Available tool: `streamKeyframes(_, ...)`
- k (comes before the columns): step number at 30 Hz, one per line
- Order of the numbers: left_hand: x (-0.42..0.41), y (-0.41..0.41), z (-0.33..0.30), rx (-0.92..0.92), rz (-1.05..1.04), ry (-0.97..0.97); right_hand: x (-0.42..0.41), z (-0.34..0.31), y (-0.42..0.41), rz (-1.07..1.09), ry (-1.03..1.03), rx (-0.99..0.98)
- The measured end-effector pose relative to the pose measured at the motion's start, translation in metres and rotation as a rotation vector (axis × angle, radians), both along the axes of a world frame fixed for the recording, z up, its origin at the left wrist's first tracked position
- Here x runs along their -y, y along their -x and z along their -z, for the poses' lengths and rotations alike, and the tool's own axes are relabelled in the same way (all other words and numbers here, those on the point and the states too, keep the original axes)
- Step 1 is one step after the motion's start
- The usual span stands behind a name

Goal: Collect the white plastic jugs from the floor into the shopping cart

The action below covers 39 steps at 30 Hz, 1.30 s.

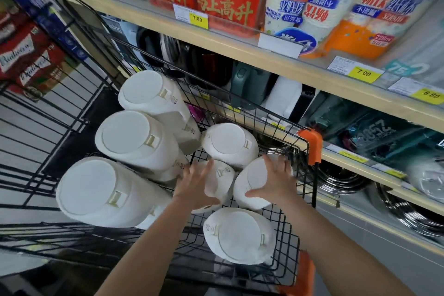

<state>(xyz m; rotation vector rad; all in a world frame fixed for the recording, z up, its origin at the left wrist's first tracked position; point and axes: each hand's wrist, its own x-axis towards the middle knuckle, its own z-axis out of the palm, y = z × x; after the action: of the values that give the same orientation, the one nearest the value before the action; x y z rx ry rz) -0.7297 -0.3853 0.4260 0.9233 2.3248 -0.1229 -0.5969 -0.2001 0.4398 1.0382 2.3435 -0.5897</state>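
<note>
Several white plastic jugs with flat lids stand in the black wire shopping cart (303,142). Three big ones line its left side, the nearest (93,191) largest. Smaller ones fill the right side, one at the back (229,144) and one nearest me (237,235). My left hand (195,184) lies with spread fingers against the side of a small jug (219,180) in the middle. My right hand (275,180) rests on top of another small jug (252,184) by the cart's right wall, fingers spread over its lid.
Store shelves (264,60) run along the right, with red boxes, orange packs of paper cups and yellow price tags above, and pots, steel bowls and a green kettle below. Orange corner guards (311,143) mark the cart's right corners. Beer cartons (26,55) stand at far left.
</note>
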Motion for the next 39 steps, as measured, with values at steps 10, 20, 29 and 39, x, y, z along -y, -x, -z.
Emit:
streamKeyframes(10, -0.045, -0.021, -0.120, 0.123, 0.172, -0.269, -0.041, -0.146, -0.080, -0.060, 0.212, -0.158)
streamKeyframes(20, -0.172, -0.167, -0.193, 0.154, 0.619, -0.405, -0.075, -0.221, -0.296, 0.413, 0.127, -0.252)
streamKeyframes(29, -0.293, -0.442, -0.204, 0.207, 0.935, -0.481, -0.083, -0.231, -0.575, 0.771, 0.062, -0.270)
streamKeyframes(39, -0.361, -0.740, -0.206, 0.430, 1.127, -0.467, -0.084, -0.234, -0.852, 1.069, -0.006, -0.302)
